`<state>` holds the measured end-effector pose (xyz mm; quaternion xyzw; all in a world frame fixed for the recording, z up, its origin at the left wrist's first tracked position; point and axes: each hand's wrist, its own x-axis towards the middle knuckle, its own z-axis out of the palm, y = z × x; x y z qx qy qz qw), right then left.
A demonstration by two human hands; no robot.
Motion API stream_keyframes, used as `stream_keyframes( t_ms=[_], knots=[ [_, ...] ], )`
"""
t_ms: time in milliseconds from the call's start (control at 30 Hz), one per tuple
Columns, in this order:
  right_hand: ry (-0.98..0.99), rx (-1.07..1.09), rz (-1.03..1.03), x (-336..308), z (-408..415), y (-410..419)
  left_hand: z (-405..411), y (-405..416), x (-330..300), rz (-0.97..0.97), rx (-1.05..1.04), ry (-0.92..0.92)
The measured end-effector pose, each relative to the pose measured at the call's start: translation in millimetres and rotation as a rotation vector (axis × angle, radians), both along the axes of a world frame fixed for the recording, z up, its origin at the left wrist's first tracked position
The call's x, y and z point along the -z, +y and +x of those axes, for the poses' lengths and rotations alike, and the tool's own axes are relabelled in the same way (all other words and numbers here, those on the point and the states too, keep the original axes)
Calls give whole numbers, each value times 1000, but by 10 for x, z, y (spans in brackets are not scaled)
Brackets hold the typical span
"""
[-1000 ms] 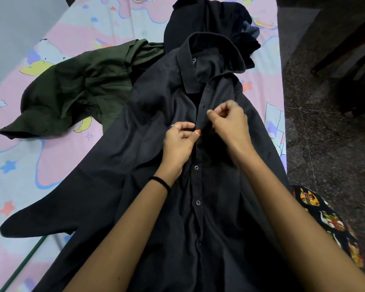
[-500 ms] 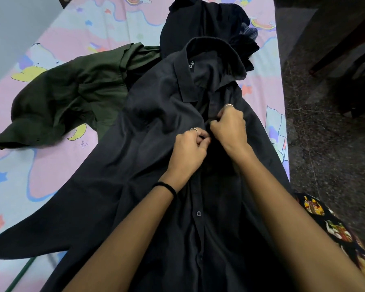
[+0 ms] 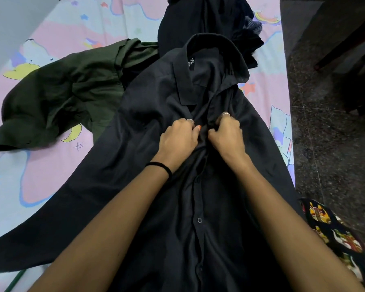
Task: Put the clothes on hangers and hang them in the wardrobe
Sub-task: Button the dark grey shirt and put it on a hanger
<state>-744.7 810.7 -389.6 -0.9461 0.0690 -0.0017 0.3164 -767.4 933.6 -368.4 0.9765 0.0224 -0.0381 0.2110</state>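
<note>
A black button-up shirt (image 3: 148,114) lies spread face-up on the bed, collar away from me. My left hand (image 3: 177,140) and my right hand (image 3: 226,135) meet at its front placket just below the collar, and each pinches one edge of the fabric. Buttons lower down the placket look fastened. A dark green shirt (image 3: 57,98) lies crumpled to the left. More black clothing (image 3: 198,20) is piled beyond the collar. No hanger or wardrobe shows clearly.
The bed sheet (image 3: 51,175) is pink and pale blue with cartoon prints. A thin green rod (image 3: 15,281) pokes out at the lower left. Dark speckled floor (image 3: 329,144) runs along the right, with dark furniture (image 3: 356,60) at the top right.
Both hands have closed together on the placket and shifted slightly up toward the collar. The fabric there is bunched more tightly than a second ago.
</note>
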Motion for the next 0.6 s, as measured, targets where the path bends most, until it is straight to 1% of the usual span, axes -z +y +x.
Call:
stream_keyframes(
  t_ms=[100,167,200,300,333,367,500,600],
  knots=[
    [-89,66,188,49,-64,-44,-46,5,23,-22,-129,-11],
    [-71,124,344,97,-79,-81,-39,7,20,3,-165,39],
    [-48,160,461,122,-81,-108,-31,9,14,12,-174,58],
    [45,276,933,139,-109,-192,-27,-8,-10,-15,-206,70],
    [65,285,1043,138,-118,-217,-30,-20,-8,-29,-209,70],
    [74,282,1105,139,-129,-238,-38,-32,-3,-40,-206,71],
    [91,229,1240,205,-147,-303,-59,-43,54,-66,-203,95],
    [105,213,1320,246,-140,-350,-93,-6,101,-175,-241,59]
  ],
)
